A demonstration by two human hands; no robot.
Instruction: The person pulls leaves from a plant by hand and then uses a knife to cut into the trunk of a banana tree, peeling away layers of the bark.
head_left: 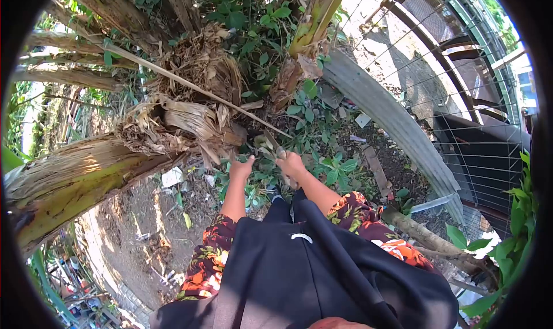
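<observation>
My right hand (pixel 292 164) is closed around the handle of what looks like a knife (pixel 270 139), its blade slanting up and left toward the base of the plants. To its left, my left hand (pixel 241 166) has its thumb held apart from the fingers and nothing visible in it. That hand is just below the frayed dry end of a leaning banana trunk (pixel 75 176). Shredded brown sheaths (pixel 199 119) hang around the trunk's end. A long thin stick (pixel 190 84) crosses above both hands. Low green leaves (pixel 340 166) grow beside my right hand.
A curved corrugated metal sheet (pixel 391 110) edges the ground on the right, with a wire fence (pixel 461 81) beyond it. A second banana stem (pixel 308 35) rises ahead. A wood strip (pixel 377 170) and a branch (pixel 426 240) lie at the right.
</observation>
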